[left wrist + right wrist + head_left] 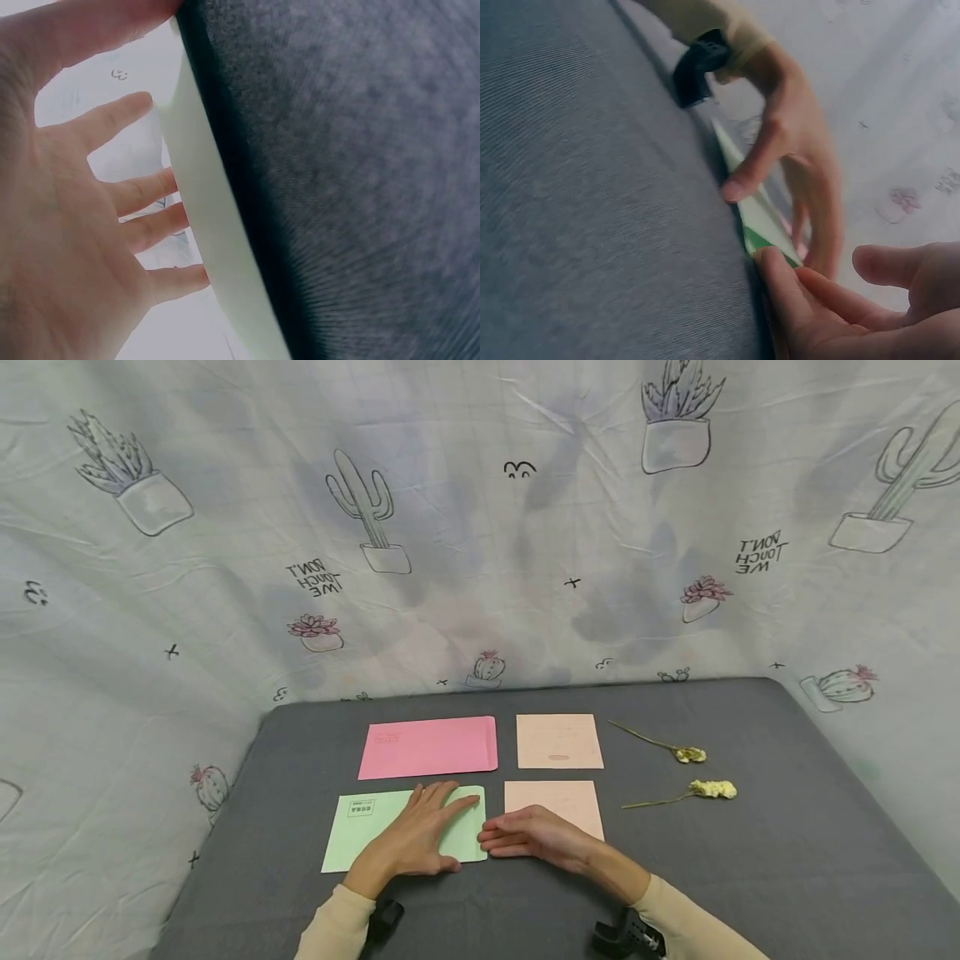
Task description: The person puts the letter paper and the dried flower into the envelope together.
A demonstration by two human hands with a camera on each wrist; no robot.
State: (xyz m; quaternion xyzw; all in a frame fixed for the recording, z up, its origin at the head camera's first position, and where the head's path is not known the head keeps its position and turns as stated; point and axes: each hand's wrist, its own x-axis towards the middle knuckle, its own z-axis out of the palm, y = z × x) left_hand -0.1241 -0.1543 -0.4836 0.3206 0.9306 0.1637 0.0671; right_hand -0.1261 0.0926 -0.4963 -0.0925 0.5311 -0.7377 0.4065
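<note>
A light green envelope (pixel 386 814) lies near the front of the grey table with printed marks at its upper left. My left hand (pixel 420 833) spreads over its right part, fingertips on the paper and thumb by the near edge. In the left wrist view, the fingers (pixel 112 124) look straight and apart. My right hand (pixel 536 837) touches the envelope's right end with extended fingers. A darker green inner side (pixel 759 238) shows at that end in the right wrist view, where the right thumb (pixel 885 264) stands away from the paper.
Behind the green envelope is a pink envelope (pixel 431 749). Two peach cards lie to the right, a far card (pixel 558 739) and a near card (pixel 551 793) partly covered by my right hand. Farther right lie two dried flowers, one behind (pixel 686 754) and one in front (pixel 712 789).
</note>
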